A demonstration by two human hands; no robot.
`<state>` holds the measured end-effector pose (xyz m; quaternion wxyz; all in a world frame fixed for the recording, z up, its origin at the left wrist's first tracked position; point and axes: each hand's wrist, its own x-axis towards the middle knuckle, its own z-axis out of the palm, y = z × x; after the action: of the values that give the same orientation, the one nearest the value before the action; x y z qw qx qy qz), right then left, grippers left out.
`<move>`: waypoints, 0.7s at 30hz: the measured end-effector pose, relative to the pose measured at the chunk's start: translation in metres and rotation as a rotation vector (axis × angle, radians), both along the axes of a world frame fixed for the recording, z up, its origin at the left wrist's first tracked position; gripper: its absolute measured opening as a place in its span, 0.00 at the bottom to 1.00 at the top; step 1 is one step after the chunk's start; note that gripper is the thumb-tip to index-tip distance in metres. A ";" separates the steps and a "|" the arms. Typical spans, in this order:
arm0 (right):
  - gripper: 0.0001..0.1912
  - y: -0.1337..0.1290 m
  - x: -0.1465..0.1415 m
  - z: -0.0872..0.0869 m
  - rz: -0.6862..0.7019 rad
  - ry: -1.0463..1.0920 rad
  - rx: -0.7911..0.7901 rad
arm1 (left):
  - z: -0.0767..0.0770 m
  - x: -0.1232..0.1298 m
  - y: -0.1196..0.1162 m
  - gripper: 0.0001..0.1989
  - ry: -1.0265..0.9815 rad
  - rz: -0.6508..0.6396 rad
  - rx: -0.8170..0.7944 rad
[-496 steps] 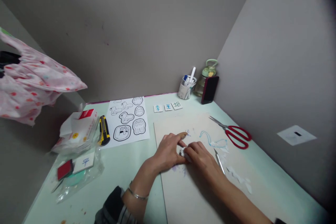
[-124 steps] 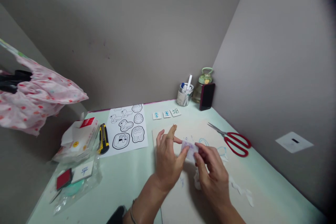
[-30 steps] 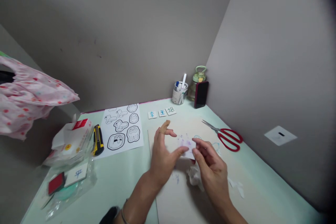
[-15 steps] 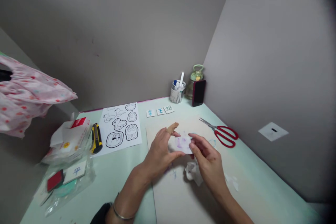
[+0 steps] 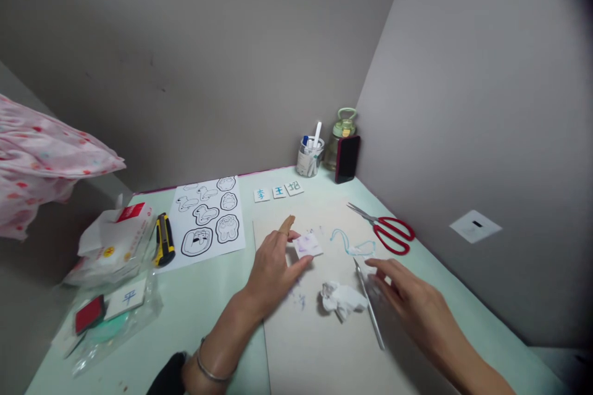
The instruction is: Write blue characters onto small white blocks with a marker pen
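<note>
My left hand (image 5: 273, 262) pinches a small white square piece (image 5: 307, 244) with purple marks between thumb and fingers, just above the beige board (image 5: 319, 333). Its index finger wears a tan bandage. My right hand (image 5: 407, 299) is off the piece, fingers spread, holding nothing, just right of a thin silver craft knife (image 5: 369, 303) that lies on the board. A crumpled white tissue (image 5: 340, 299) lies between the two hands. A blue-outlined paper cut-out (image 5: 354, 245) rests further back on the board.
Red scissors (image 5: 386, 229) lie at the right. Three small character tiles (image 5: 278, 191), a pen cup (image 5: 308, 157), a bottle and a phone (image 5: 346, 158) stand at the back. A printed outline sheet (image 5: 206, 222), yellow cutter (image 5: 164, 239), box and plastic bag lie left.
My right hand has let go of the small square piece and moved right and down beside the craft knife. My left hand alone holds the piece, lower toward the board.
</note>
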<state>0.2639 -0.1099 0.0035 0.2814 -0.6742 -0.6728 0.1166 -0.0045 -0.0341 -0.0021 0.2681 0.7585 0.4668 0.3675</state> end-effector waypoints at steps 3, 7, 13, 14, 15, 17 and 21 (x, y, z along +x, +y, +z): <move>0.11 -0.005 -0.002 -0.013 0.097 -0.083 -0.087 | -0.007 0.004 0.001 0.37 0.004 0.017 0.006; 0.11 0.001 0.000 -0.014 0.117 -0.199 -0.123 | -0.019 0.006 0.001 0.38 0.008 0.028 0.004; 0.14 0.056 0.019 0.026 0.075 -0.339 -0.115 | -0.032 0.006 -0.002 0.41 -0.015 0.022 -0.052; 0.12 0.071 0.020 0.035 0.074 -0.348 -0.106 | -0.033 0.006 -0.002 0.41 -0.020 0.023 -0.065; 0.10 0.088 0.021 0.044 0.069 -0.352 -0.095 | -0.034 0.006 -0.002 0.41 -0.025 0.025 -0.080; 0.09 0.127 0.018 0.063 0.057 -0.353 -0.066 | -0.035 0.006 0.000 0.41 -0.031 0.034 -0.116; 0.15 0.209 -0.005 0.091 0.066 -0.340 -0.024 | -0.036 0.004 0.004 0.44 -0.039 0.035 -0.185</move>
<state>0.2591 0.0992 0.0945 0.1514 -0.6650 -0.7311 0.0180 -0.0006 -0.0306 -0.0379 0.3393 0.7151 0.5064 0.3420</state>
